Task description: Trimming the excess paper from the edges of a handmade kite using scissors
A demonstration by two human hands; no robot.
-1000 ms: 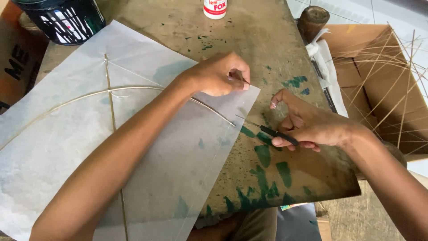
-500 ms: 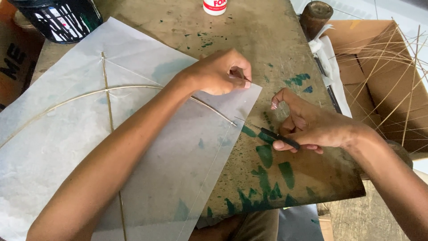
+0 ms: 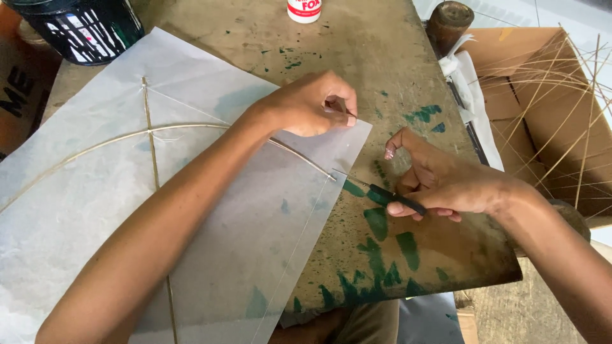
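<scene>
Head view, the only one we've got:

Our left hand sits upper centre of the frame, fingers curled in and pressed together, pinching the right corner of the paper sheet between thumb and fingertips. A short thin stick end pokes out of that pinch; we can't tell what it belongs to.

Our right hand is centre right, fingers closed around the dark handle of the scissors. Index finger is bent up and away from the rest. The blade tips point left and reach the right edge of the sheet, just where the curved stick ends. Whether the blades are parted or closed is too small to tell.

The sheet is pale grey tissue and covers the left half of the frame, flat on the table. Two thin sticks lie on it: the curved one arching left to right, and a straight stick running top to bottom; they cross at upper left.

The table top is worn board with green paint smears, thickest at lower centre.

Around it: a black-and-white patterned bucket top left, a white glue bottle top centre, a cardboard box of thin cane strips at the right edge, and a dark wooden post just beside the box.
</scene>
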